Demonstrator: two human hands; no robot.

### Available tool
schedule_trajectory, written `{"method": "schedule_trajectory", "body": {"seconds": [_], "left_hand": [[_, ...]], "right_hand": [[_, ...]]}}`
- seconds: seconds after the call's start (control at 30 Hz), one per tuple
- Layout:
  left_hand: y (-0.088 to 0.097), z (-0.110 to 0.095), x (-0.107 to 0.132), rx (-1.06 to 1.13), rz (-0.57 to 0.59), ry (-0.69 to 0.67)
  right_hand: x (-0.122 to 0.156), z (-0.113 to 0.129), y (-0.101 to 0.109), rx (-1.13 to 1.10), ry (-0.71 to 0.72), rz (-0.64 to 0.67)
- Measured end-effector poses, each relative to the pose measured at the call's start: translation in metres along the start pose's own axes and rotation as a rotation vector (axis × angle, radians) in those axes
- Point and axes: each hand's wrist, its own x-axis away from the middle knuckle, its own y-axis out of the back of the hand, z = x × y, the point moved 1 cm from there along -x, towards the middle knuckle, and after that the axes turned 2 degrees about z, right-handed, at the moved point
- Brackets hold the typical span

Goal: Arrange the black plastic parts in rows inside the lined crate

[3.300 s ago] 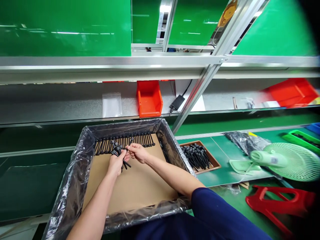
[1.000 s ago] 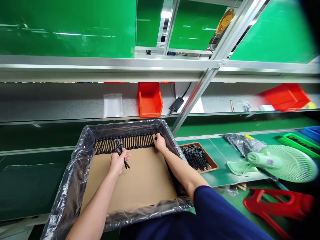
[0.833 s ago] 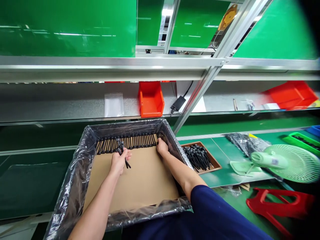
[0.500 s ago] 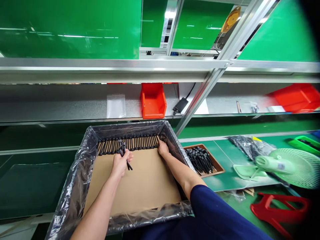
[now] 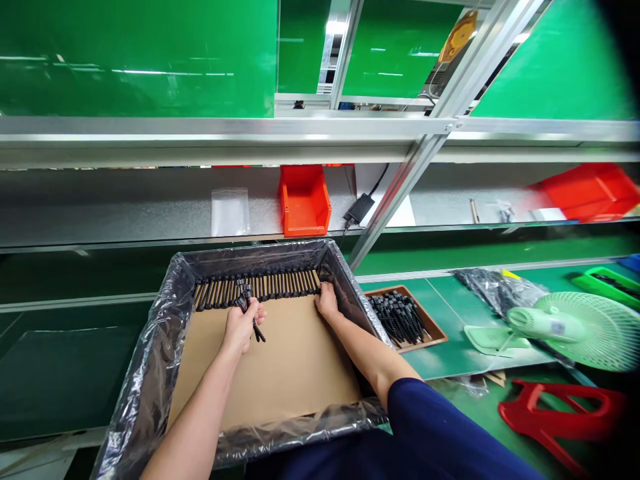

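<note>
A plastic-lined box [image 5: 165, 320] holds a brown cardboard sheet [image 5: 280, 367]. A row of black plug-like parts [image 5: 260, 285] lies along the sheet's far edge. My left hand [image 5: 241, 328] is closed round a small bundle of the black parts [image 5: 249, 308], just in front of the row's middle. My right hand [image 5: 327, 301] rests at the right end of the row, fingers curled against the last parts, beside the box's right wall. Whether it grips one is hidden.
A small brown tray of more black parts [image 5: 400, 319] sits right of the box on the green bench. Further right are a green fan [image 5: 565, 327], a plastic bag [image 5: 493, 287] and a red stool [image 5: 560, 413]. An orange bin [image 5: 304, 200] stands on the shelf behind.
My right hand went from my left hand's bundle to the right end of the row and has stayed there. My left hand has kept its bundle, hardly moving.
</note>
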Motion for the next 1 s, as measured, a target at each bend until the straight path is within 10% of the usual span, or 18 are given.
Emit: {"method": "schedule_trajectory", "body": {"seconds": [0.13,0.33,0.53,1.0], "left_hand": [[0.001,0.001,-0.001,0.009,0.008,-0.038],[0.003,0.003,-0.003,0.058,0.029,-0.105],[-0.007,0.002,0.009,0.051,0.099,-0.076],[-0.011,-0.002,0.033,0.098,0.324,0.044]], "right_hand": [[0.020,0.035,0.018,-0.133,0.021,0.025],[0.092,0.130,0.032,-0.988,0.274,0.763],[0.124,0.166,0.043,-0.988,0.375,0.676],[0.132,0.160,0.057,-1.198,0.183,0.718]]}}
